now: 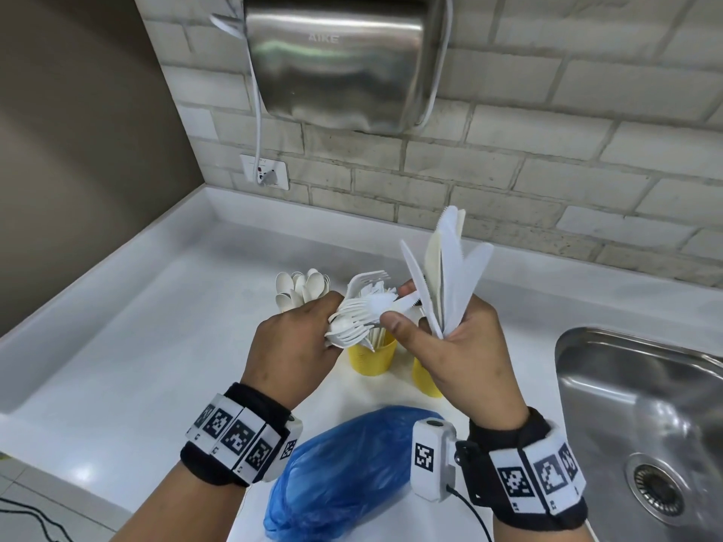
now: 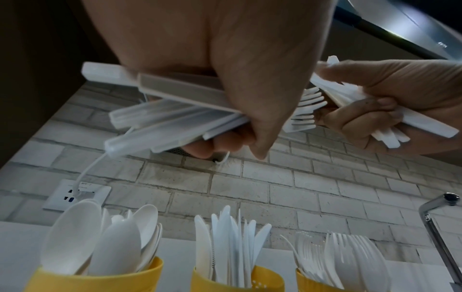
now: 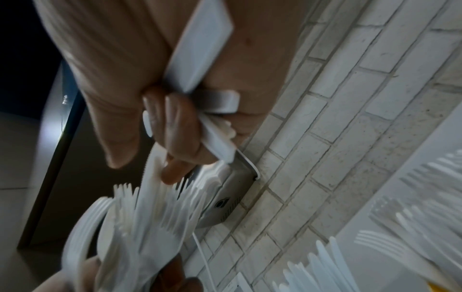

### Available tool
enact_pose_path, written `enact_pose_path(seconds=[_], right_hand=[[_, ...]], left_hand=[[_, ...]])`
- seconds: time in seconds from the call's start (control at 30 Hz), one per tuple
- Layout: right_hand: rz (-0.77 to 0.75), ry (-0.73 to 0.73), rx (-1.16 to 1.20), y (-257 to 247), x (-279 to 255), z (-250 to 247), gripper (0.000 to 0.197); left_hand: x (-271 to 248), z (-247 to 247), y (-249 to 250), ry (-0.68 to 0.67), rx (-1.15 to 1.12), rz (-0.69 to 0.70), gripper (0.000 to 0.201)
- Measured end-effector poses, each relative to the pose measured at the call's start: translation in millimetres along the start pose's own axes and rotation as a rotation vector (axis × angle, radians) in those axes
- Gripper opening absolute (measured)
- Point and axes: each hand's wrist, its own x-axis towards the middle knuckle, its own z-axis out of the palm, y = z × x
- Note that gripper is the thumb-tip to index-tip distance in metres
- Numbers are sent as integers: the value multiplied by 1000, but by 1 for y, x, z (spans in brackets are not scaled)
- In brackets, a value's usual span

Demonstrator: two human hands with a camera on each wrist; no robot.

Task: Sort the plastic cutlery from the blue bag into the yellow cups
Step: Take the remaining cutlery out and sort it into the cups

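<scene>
I have a mixed bundle of forks (image 1: pixel 354 322) clamped in my left hand (image 1: pixel 291 346) and a fan of knives (image 1: pixel 446 267) gripped in my right hand (image 1: pixel 457 357), whose thumb and forefinger are also pinching one knife out of the left bundle. Both bundles hang just above the yellow cups (image 2: pixel 237 280) on the white surface (image 1: pixel 164 330). The left wrist view shows all three cups already well filled: spoons (image 2: pixel 100 243) in one, knives in the middle, forks in the third. The blue bag (image 1: pixel 344 475) lies crumpled near me; I cannot tell if anything is left inside. I judge the sorting mostly done, with these two handfuls left to separate and drop. A steel sink (image 1: pixel 645 416) sits to the right.
</scene>
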Motion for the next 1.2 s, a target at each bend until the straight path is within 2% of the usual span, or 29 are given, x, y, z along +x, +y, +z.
enact_pose_path(seconds=[0.33,0.57,0.7,0.83,0.9,1.0,1.1,1.2], right_hand=[[25,108,32,4,2,3,20],[89,336,205,12,8,3,17],[199,366,290,13,5,13,19],[188,372,198,18,4,22,10],[203,359,217,22,5,23,14],[282,307,286,28,7,24,7],[335,310,322,32,7,26,30],[322,383,342,29,8,27,31]], left_hand=[[-2,0,1,-37,20,-37,38],[-4,1,2,-60,26,-56,34],[-4,1,4,-83,46,-63,34],[-5,1,4,-104,67,-70,34],[-6,1,4,-106,69,-70,34],[-5,1,4,-119,72,-73,34],[-5,1,2,-123,85,-80,32],[-4,2,1,-124,81,-87,32]])
